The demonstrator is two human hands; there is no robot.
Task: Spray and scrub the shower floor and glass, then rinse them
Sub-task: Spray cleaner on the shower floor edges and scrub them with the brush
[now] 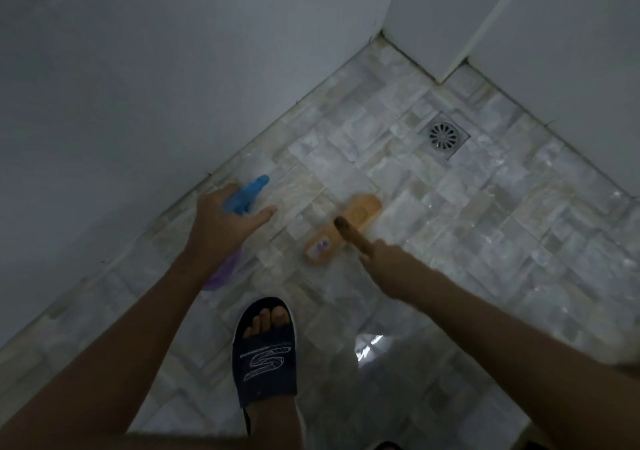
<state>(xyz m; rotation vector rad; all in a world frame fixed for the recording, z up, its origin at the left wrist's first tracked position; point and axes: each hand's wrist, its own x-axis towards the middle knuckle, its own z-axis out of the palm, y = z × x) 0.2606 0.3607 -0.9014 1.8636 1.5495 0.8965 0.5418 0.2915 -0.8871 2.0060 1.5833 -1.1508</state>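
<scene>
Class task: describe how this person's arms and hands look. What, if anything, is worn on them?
Both the left hand and right hand are bare: no gloves, and no ring, watch or bracelet shows. No sleeve covers the left forearm or the right forearm.

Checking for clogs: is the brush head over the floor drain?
No, the brush head lies on the floor tiles, apart from the floor drain.
</scene>
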